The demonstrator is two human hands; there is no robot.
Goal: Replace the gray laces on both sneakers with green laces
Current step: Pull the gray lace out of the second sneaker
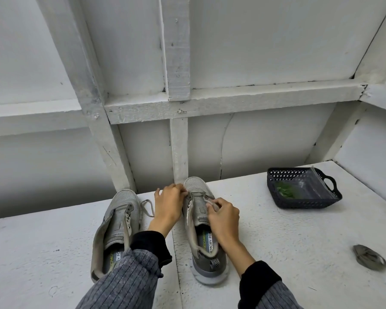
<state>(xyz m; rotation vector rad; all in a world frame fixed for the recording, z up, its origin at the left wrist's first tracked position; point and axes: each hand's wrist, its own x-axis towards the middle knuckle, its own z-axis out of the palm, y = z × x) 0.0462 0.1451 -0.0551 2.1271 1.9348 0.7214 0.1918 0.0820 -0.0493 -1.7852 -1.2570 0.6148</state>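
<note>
**Pull the last gray lace out of the right-hand sneaker, eyelet by eyelet**

You have two gray mesh sneakers toe-away on the white painted surface point(276, 230). The left-hand sneaker point(118, 228) appears already unlaced, with a loose gray lace point(148, 208) lying just beside it, between the two shoes. The right-hand sneaker point(201, 221) is the one you are working on.

Your left hand point(168, 205) sits at the toe end of the lacing, fingers curled in on the gray lace near the lowest eyelets. Your right hand point(223, 217) has its fingers point(213, 206) pinching a pale loop of that same lace over the tongue. Exactly how many eyelets remain threaded is hidden under your hands.

To do this step well, judging from here:

- Keep the left hand bracing the shoe so it does not slide toward the wall.
- Draw one crossing loose at a time with the right hand; yanking the whole length will likely jam the tip in an eyelet.
- Pull along the line of each eyelet, not sideways.

A coiled gray lace point(369, 258) already lies on the surface well to your right. The green laces point(286, 191) wait in a clear bag inside the dark woven plastic basket point(303, 202), near the right rear of the surface.
</note>
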